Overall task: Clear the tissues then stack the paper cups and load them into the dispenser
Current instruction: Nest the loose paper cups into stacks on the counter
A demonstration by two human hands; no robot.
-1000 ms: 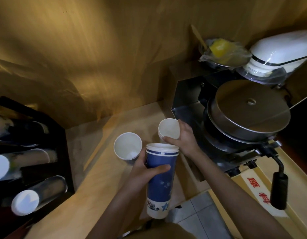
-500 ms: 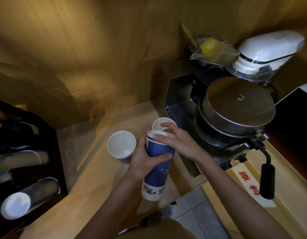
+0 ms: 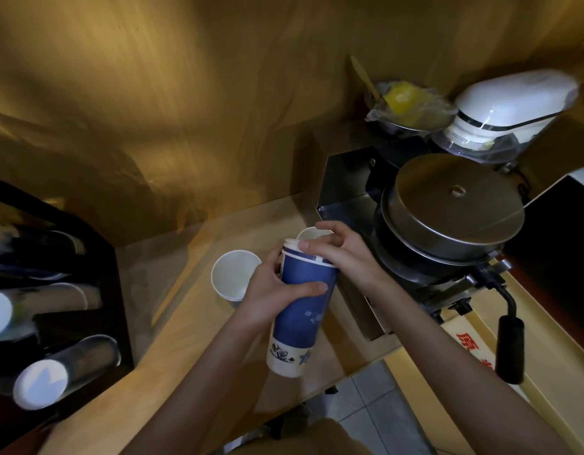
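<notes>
A tall stack of blue paper cups [image 3: 300,310] with a white base is held tilted above the wooden counter [image 3: 172,339]. My left hand [image 3: 277,290] is wrapped around its upper part. On the stack's white top rim sits my right hand [image 3: 343,257], thumb across the rim and fingers curled over the opening. Just behind that hand, a white cup [image 3: 306,234] is partly hidden. Another single white cup [image 3: 234,279] stands mouth-up on the counter to the left of the stack. The black cup dispenser [image 3: 97,264] is at the far left.
The dispenser's slanted tubes [image 3: 70,366] hold cups with their white ends showing. A metal machine with a round lid [image 3: 454,205] and a black handle [image 3: 510,349] stands close to the right. A white appliance [image 3: 513,103] and a bowl with yellow contents [image 3: 405,103] stand behind it.
My right hand left the white cup next to the machine and came onto the top of the blue stack. The left hand has kept its hold on the stack.
</notes>
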